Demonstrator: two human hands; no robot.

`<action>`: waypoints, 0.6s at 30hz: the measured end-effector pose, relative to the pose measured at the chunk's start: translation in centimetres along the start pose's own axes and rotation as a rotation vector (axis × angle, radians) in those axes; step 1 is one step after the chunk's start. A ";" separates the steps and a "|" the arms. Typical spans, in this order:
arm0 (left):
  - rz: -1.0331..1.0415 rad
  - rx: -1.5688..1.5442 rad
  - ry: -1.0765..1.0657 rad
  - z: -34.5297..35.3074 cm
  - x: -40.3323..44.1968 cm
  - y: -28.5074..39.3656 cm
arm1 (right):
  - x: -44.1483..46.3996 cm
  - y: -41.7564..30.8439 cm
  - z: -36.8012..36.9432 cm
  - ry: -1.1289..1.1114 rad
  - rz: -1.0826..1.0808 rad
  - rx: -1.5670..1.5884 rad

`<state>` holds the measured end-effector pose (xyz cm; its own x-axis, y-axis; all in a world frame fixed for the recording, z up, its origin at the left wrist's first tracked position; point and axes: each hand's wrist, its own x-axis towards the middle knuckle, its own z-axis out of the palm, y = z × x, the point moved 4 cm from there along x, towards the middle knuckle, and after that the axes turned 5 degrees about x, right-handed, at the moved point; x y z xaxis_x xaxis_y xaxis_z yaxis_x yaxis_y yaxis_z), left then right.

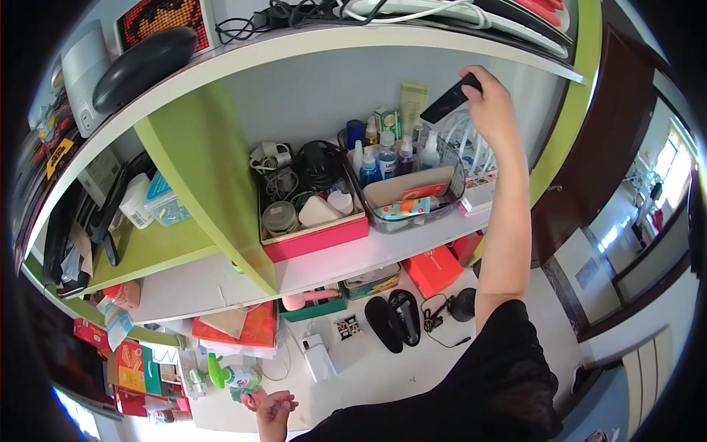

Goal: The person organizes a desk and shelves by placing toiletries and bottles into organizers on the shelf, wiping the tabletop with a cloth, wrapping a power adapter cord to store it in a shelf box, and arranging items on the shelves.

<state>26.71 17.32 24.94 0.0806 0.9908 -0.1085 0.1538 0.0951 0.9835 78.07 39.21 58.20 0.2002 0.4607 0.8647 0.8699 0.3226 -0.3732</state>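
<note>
My right hand (486,99) is raised at the right end of the upper shelf. Its fingers are closed on a flat black rectangular object (448,102), held tilted above a wire basket (398,221) of small bottles and tubes. The kind of object is not clear. My left hand (274,407) is low over the desk with its fingers curled. It is beside a spray bottle (241,377) with a green trigger; a greenish patch shows at the fingers, and I cannot make out what they hold.
Left of the basket stands a pink-sided box (317,239) with cables and jars. On the desk below are an open black case (403,320), a white box-shaped item (319,359), a red box (433,270) and a black cable (438,322). A green divider (199,169) splits the shelf.
</note>
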 end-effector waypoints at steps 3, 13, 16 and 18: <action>-0.026 0.012 0.000 0.2 0.0 0.0 | 1.3 0.9 0.9 -0.047 -0.028 -0.089; -0.048 0.139 -0.001 0.8 -0.2 0.8 | 3.7 5.1 7.3 -0.363 0.045 -0.202; -0.040 0.118 0.008 0.9 -0.4 0.5 | 3.9 5.4 8.0 -0.405 0.073 -0.224; -0.064 0.131 0.007 0.8 -0.5 0.3 | 4.0 6.2 8.7 -0.449 0.075 -0.245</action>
<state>27.49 16.77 25.18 0.0599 0.9838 -0.1689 0.2861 0.1451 0.9471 80.28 50.24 56.40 0.0998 0.8019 0.5890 0.9514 0.0965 -0.2926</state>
